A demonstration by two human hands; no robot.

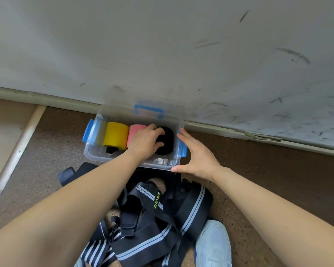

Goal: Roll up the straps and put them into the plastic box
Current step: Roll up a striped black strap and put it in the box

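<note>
A clear plastic box [96, 157] with blue clips stands on the brown floor against the wall. Inside it lie a yellow rolled strap [116, 135], a pink rolled strap [136, 130] and a black rolled strap [167, 141]. My left hand [146, 142] reaches into the box and grips the black roll, its fingers curled over the roll's left side. My right hand [196, 156] is outside the box, fingers straight, touching the box's right wall and near corner. A pile of dark navy straps with pale stripes [152, 214] lies loose on the floor in front of the box.
A scuffed white wall [181, 54] with a skirting board runs right behind the box. A pale threshold strip [17, 149] slants along the left. A light blue shoe [213, 245] is at the bottom, beside the strap pile. A small black piece lies in the box under the yellow roll.
</note>
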